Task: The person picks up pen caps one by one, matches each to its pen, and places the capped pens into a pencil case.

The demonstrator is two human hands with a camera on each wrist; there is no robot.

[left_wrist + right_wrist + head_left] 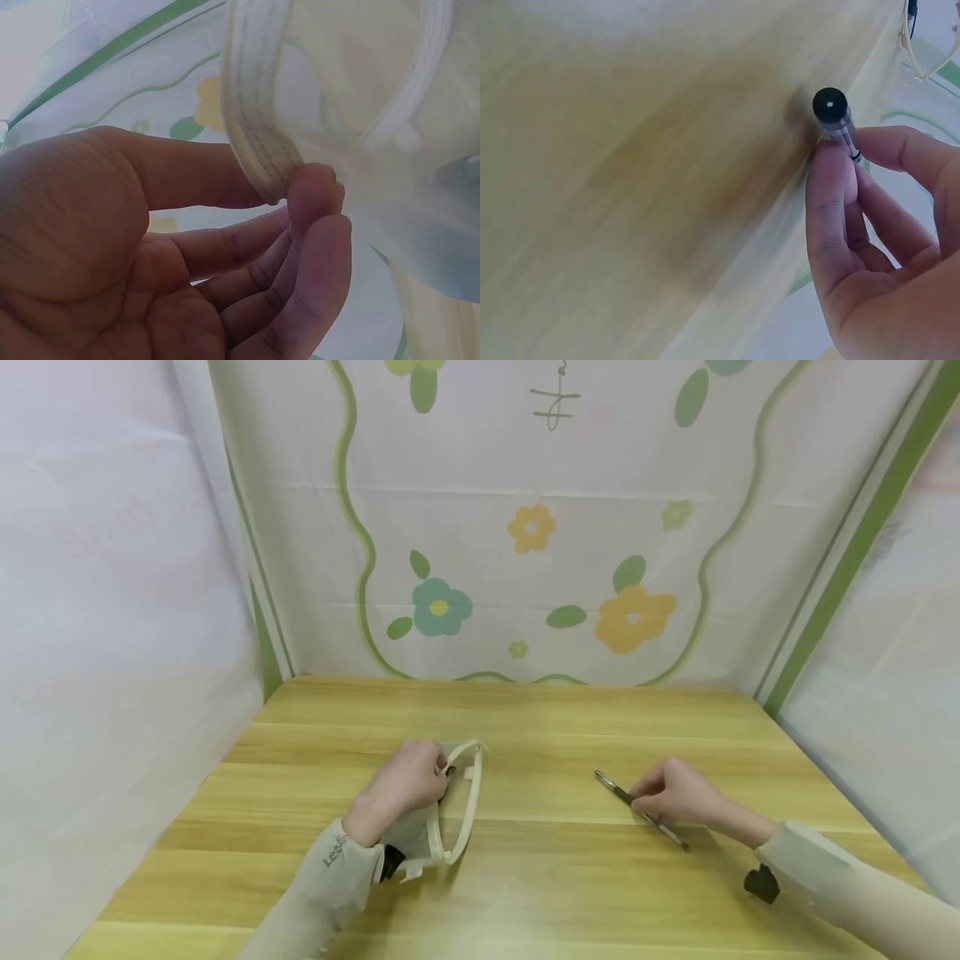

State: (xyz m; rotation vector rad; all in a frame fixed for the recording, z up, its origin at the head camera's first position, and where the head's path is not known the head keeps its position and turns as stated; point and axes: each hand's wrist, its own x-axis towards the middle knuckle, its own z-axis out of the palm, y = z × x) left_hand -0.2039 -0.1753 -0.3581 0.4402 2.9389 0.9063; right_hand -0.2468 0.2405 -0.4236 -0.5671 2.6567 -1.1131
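A translucent mesh pouch [442, 814] with a cream zipper band lies on the wooden table [540, 727], its mouth gaping. My left hand [405, 789] pinches the cream zipper edge [259, 127] between thumb and fingertips [315, 199]. A slim dark pen [637, 806] lies on the table to the right. My right hand [675, 793] rests over it, and thumb and fingers [832, 187] pinch the pen's barrel near its black end [830, 105].
White fabric walls close in on the left and right, and a flowered cloth [540, 527] hangs behind the table. Bare wood stretches between the two hands and along the table's near edge.
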